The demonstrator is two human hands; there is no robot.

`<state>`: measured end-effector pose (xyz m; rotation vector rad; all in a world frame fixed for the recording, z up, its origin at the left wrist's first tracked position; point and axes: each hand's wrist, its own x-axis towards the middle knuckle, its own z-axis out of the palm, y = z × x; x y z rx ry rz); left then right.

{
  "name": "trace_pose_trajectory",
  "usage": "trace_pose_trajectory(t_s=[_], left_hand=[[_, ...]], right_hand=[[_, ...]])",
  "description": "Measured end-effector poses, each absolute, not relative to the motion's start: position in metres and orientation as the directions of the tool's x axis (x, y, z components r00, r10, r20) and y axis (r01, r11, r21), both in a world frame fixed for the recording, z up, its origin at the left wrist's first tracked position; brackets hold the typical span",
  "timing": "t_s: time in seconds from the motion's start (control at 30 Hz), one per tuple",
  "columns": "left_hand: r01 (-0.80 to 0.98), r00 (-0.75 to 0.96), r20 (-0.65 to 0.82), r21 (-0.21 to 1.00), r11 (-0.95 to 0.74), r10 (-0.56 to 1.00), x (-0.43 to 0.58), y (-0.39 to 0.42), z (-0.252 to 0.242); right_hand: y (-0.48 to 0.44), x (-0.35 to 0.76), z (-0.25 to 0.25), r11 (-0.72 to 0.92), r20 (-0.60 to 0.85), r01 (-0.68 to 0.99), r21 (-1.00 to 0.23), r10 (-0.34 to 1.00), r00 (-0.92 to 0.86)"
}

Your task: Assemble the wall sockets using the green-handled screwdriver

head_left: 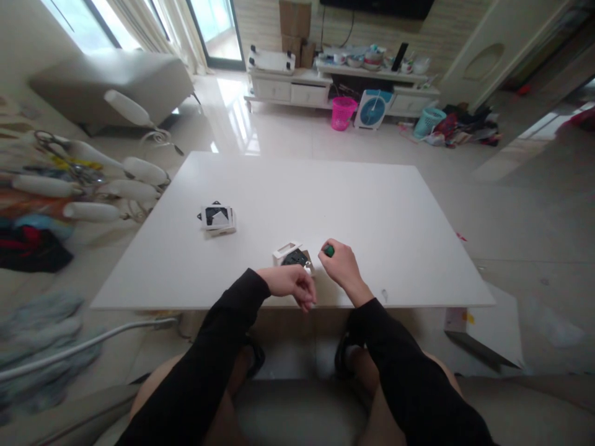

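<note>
Fingers of the right hand clamp a green object above the worktop; those of the left hand curl, hold unclear. Near box appears opened; dark parts apparently sit inside.

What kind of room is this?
Most likely a home living room: a long white cabinet stands by the far wall, below what looks like a wall-mounted TV, with curtains by a glass door to the left.

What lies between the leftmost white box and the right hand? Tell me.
In the head view, another white box, with a black item showing, lies between them.
</note>
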<state>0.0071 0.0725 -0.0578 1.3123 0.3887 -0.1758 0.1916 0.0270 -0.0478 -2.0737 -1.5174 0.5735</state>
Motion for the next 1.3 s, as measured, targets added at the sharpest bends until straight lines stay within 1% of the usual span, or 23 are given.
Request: trace_pose_trajectory(t_s=[0.03,0.1,0.2,0.23,0.27,0.3,0.37,0.4,0.43,0.47,0.5,0.57,0.63,0.7,0.77,0.8,0.97,1.13,1.3], left_hand=[[0.33,0.938,-0.345,0.92,0.213,0.033,0.013,0.058,-0.063],[0.294,0.954,-0.298,0.951,0.097,0.024,0.028,0.028,-0.075],[0.427,0.904,-0.425,0.904,0.041,-0.033,0.047,-0.001,-0.084],[0.455,0.89,-0.455,0.89,0.023,0.006,0.051,-0.002,-0.082],[0.451,0.891,-0.449,0.892,-0.02,0.068,0.052,0.001,-0.079],[0.418,0.902,-0.403,0.905,-0.082,0.154,0.052,0.008,-0.073],[0.305,0.913,-0.23,0.933,-0.192,0.337,0.046,0.027,-0.059],[0.281,0.87,-0.143,0.93,-0.237,0.472,0.041,0.037,-0.052],[0.298,0.791,-0.068,0.911,-0.286,0.608,0.035,0.047,-0.045],[0.352,0.685,-0.011,0.88,-0.318,0.728,0.029,0.055,-0.041],[0.426,0.59,0.027,0.838,-0.34,0.807,0.022,0.062,-0.039],[0.592,0.476,0.057,0.717,-0.368,0.877,0.008,0.073,-0.041],[0.717,0.454,0.01,0.589,-0.372,0.891,-0.003,0.08,-0.051],[0.754,0.487,-0.076,0.539,-0.375,0.87,-0.01,0.084,-0.062],[0.734,0.538,-0.133,0.559,-0.386,0.832,-0.014,0.087,-0.07],[0.716,0.559,-0.137,0.576,-0.394,0.818,-0.015,0.087,-0.073],[0.667,0.582,-0.078,0.615,-0.42,0.81,-0.015,0.089,-0.07],[0.677,0.579,-0.101,0.612,-0.408,0.809,-0.016,0.091,-0.067],[0.666,0.588,-0.069,0.606,-0.434,0.806,-0.02,0.088,-0.067]], right_hand=[[0.024,0.191,-0.048,-0.254,-0.043,0.749,-0.612,0.956,0.289],[0.017,0.186,-0.047,-0.25,-0.047,0.766,-0.592,0.96,0.277],[0.012,0.179,-0.041,-0.23,-0.045,0.797,-0.558,0.968,0.248],[0.011,0.179,-0.038,-0.226,-0.039,0.803,-0.551,0.969,0.245],[0.011,0.179,-0.036,-0.227,-0.03,0.805,-0.548,0.967,0.252],[0.012,0.181,-0.033,-0.234,-0.02,0.803,-0.548,0.963,0.267],[0.012,0.185,-0.028,-0.257,-0.002,0.792,-0.554,0.951,0.308],[0.012,0.187,-0.027,-0.266,0.002,0.786,-0.557,0.947,0.322],[0.013,0.189,-0.027,-0.271,-0.001,0.784,-0.559,0.945,0.326],[0.012,0.19,-0.027,-0.273,-0.009,0.784,-0.558,0.946,0.323],[0.012,0.19,-0.028,-0.272,-0.021,0.786,-0.555,0.949,0.314],[0.012,0.189,-0.032,-0.265,-0.048,0.798,-0.541,0.957,0.286],[0.014,0.186,-0.038,-0.255,-0.077,0.814,-0.523,0.964,0.253],[0.017,0.184,-0.045,-0.238,-0.108,0.828,-0.508,0.971,0.213],[0.021,0.181,-0.052,-0.218,-0.146,0.838,-0.5,0.975,0.166],[0.023,0.179,-0.056,-0.204,-0.161,0.841,-0.5,0.977,0.141],[0.033,0.164,-0.068,-0.126,-0.171,0.845,-0.519,0.984,0.042],[0.036,0.149,-0.072,-0.13,-0.203,0.869,-0.478,0.978,0.035],[0.035,0.144,-0.078,-0.171,-0.223,0.882,-0.438,0.972,0.078]])
